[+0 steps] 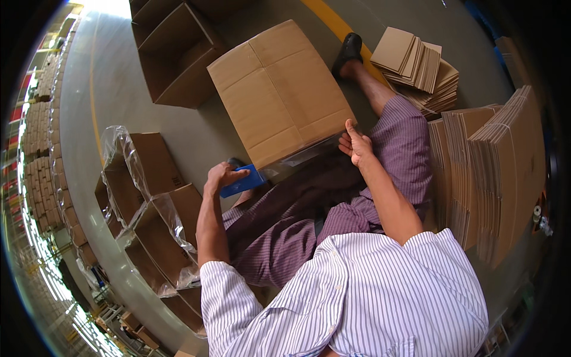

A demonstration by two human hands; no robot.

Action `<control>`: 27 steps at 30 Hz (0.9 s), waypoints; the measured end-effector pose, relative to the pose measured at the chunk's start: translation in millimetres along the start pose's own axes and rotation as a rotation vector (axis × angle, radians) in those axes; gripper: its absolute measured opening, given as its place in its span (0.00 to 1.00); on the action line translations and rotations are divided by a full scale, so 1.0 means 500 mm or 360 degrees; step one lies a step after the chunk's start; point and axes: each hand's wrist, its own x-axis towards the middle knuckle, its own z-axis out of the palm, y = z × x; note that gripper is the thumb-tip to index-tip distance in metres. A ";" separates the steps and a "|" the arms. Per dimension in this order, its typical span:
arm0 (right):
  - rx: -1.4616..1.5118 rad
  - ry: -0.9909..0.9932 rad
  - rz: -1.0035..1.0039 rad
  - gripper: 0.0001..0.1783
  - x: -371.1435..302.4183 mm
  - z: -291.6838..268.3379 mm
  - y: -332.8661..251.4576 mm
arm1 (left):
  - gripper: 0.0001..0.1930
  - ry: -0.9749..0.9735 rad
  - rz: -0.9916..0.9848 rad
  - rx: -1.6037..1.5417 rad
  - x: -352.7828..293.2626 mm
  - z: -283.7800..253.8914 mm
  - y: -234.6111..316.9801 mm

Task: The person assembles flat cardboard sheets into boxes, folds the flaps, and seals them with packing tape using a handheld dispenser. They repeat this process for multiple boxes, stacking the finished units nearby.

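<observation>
A closed cardboard box [282, 95] stands on the floor between my legs, its top seam running away from me. At its near left corner my left hand [222, 177] is closed on a blue tape dispenser [242, 181]. A shiny strip of clear tape [300, 156] shows along the box's near side. My right hand [355, 144] is at the near right corner, thumb up against the edge and fingers curled around it. Whether those fingers also pinch the tape is hidden.
Open cardboard boxes [178, 56] stand beyond at the far left. More open boxes with clear plastic film [169, 220] are at my left. On the right are flat cardboard pieces [410, 62] in a pile and tied bundles of flattened cartons [499, 166].
</observation>
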 end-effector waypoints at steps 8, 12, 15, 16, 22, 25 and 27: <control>0.0056 -0.0110 0.0021 0.33 -0.003 0.015 0.008 | 0.24 0.0924 -0.0044 0.0271 0.088 0.198 -0.004; 0.0025 -0.0082 0.0013 0.35 -0.007 -0.001 0.001 | 0.29 0.1052 -0.0630 0.0350 0.047 0.184 0.040; 0.0114 -0.0040 -0.0026 0.36 -0.006 -0.003 0.006 | 0.34 0.1135 -0.0904 -0.0131 -0.017 0.049 0.040; 0.0140 -0.0038 -0.0019 0.36 -0.012 0.002 0.006 | 0.33 0.1228 -0.0893 -0.0311 -0.039 0.016 0.039; 0.0293 -0.0241 0.0031 0.29 -0.018 -0.001 0.024 | 0.18 0.1711 0.0041 -0.0718 -0.034 -0.099 0.170; 0.0294 -0.0388 0.0018 0.26 -0.012 -0.015 0.025 | 0.18 0.1638 0.0362 -0.0597 0.028 -0.114 0.280; 0.0302 -0.0447 -0.0020 0.25 -0.012 -0.017 0.034 | 0.20 0.1614 0.0358 -0.0377 0.064 -0.100 0.321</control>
